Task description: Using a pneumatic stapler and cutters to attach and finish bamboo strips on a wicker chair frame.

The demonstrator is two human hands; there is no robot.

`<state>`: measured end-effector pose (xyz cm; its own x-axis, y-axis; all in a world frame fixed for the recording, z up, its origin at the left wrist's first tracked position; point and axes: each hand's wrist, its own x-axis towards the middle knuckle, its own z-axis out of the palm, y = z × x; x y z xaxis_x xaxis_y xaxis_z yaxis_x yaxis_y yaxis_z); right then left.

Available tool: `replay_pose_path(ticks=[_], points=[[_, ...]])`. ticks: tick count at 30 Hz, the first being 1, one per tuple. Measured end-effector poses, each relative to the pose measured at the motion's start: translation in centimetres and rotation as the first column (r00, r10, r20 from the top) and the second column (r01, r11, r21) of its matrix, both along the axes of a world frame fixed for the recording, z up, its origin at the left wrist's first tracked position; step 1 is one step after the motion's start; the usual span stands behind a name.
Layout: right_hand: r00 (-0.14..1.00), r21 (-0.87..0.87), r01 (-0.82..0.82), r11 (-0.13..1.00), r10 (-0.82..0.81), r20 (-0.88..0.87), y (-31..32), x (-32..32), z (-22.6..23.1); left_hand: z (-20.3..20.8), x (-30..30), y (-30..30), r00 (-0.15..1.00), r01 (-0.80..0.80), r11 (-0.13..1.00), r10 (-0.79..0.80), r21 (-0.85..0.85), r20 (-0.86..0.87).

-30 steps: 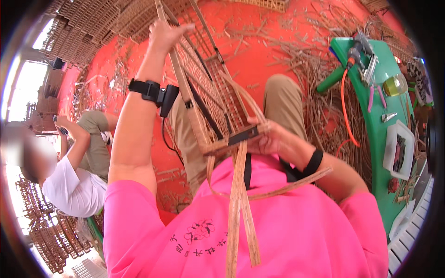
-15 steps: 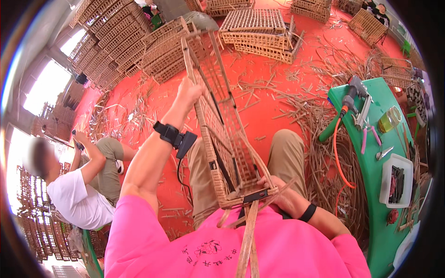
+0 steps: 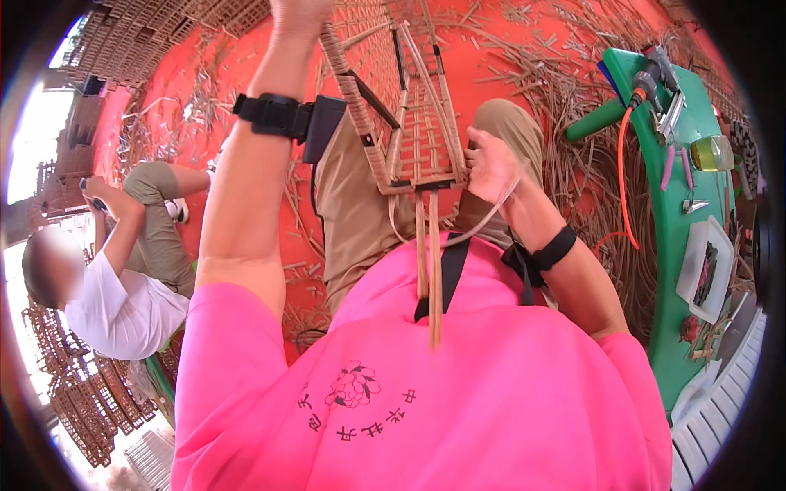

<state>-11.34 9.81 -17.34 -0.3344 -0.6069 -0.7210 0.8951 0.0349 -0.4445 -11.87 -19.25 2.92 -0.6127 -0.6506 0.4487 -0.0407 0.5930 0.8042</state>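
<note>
A long woven rattan basket [image 3: 422,123] with dark corner pieces stands tilted between my knees, its narrow end toward me. My left hand [image 3: 300,15] is at the far left rim, closed round it, the fingertips cut off by the picture's upper edge. Beside the basket's near right corner is my right hand [image 3: 493,168], its fingers curled and thumb raised. A thin pale strip [image 3: 491,214] loops from under the basket to this hand, which seems to grip it. Two flat rattan strips [image 3: 435,270] hang from the near end over my pink shirt.
A green table [image 3: 667,245] at the right carries a power drill [image 3: 647,86], pink-handled pliers [image 3: 678,168], a jar [image 3: 712,154] and a white tray [image 3: 706,270]. Rattan scraps [image 3: 606,196] cover the red floor. At left sits another person [image 3: 123,303]; stacked woven pieces [image 3: 155,41] stand behind.
The basket and my left hand have moved farther away, toward the upper edge. My right hand has shifted from under the near corner to its right side. The view has tipped down.
</note>
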Motion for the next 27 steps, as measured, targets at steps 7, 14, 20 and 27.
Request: replay_pose_path(ticks=[7, 14, 20, 27], points=[[0.991, 0.064, 0.005, 0.998, -0.014, 0.135, 5.0, 2.0, 7.5, -6.6, -3.3, -3.2, 0.998, -0.042, 0.886, 0.062, -0.462, 0.026], [0.661, 0.401, -0.289, 0.869, 0.484, -0.574, 6.3, 2.2, 7.7, -4.1, -1.6, 2.1, 0.995, 0.005, 0.980, 0.014, -0.197, 0.094], [0.374, 0.569, -0.196, 0.799, 0.597, -0.710, 4.4, 2.5, 5.8, -1.1, 5.5, 6.9, 0.919, 0.334, 0.644, -0.386, -0.689, 0.084], [0.481, 0.217, -0.090, 0.972, 0.233, -0.845, 3.9, 1.2, 5.0, -13.9, 13.0, 16.4, 0.752, 0.379, 0.846, -0.518, 0.375, 0.407]])
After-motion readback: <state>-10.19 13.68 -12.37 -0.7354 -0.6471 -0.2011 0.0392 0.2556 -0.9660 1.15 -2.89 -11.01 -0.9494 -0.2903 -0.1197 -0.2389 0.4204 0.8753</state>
